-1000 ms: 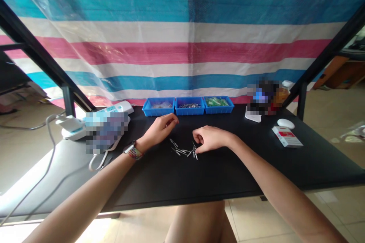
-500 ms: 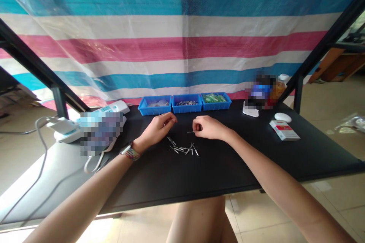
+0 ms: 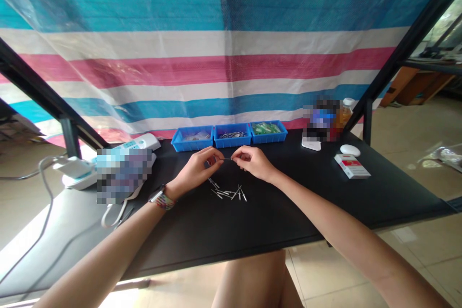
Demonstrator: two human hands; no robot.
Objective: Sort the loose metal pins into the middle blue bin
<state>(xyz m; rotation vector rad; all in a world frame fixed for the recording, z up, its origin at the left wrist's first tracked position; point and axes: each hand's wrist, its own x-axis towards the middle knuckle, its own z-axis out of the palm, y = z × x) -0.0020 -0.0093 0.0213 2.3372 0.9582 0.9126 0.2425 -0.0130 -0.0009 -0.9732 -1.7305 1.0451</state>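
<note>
My left hand (image 3: 198, 167) and my right hand (image 3: 252, 161) meet above the black table (image 3: 274, 211), fingertips almost touching. Between them is a thin metal pin (image 3: 227, 159), pinched by my right fingers, its tip at my left fingertips. My left fingers are also pinched; what they hold is too small to make out. A loose pile of several metal pins (image 3: 228, 193) lies on the table just below both hands. A woven bracelet and a watch sit on my left wrist.
Three blue trays stand at the back: left (image 3: 191, 137), middle with metal pins (image 3: 233, 135), right with green parts (image 3: 267, 131). A white device with cables (image 3: 77, 171) lies far left. A white mouse (image 3: 350, 149), a red-white box (image 3: 351, 166) and a bottle (image 3: 344, 111) are at right.
My right hand lifted one pin from the pile and carried it left and up to my left hand. My left hand rose a little to meet it.
</note>
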